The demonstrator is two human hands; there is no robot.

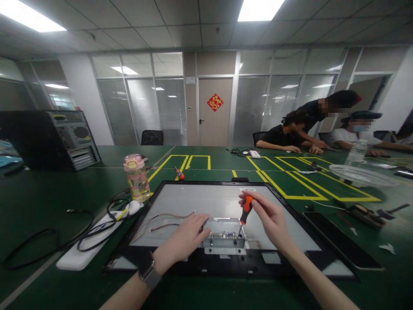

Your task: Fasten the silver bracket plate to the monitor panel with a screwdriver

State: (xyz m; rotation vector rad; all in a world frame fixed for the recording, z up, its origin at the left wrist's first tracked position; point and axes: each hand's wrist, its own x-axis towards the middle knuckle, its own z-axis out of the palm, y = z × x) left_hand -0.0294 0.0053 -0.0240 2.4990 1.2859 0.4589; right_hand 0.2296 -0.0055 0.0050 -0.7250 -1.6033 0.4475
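A monitor lies face down with its back panel bare on the green table. My right hand is closed round an orange-and-black screwdriver, held nearly upright with its tip down on the small metal connector board at the panel's near edge. My left hand rests with curled fingers on the board's left end. Thin red and grey wires run left across the panel.
A pink-capped bottle, a white power strip with black cables and a computer case stand to the left. A second small screwdriver lies beyond. A black cover lies to the right. Other people sit at the far right.
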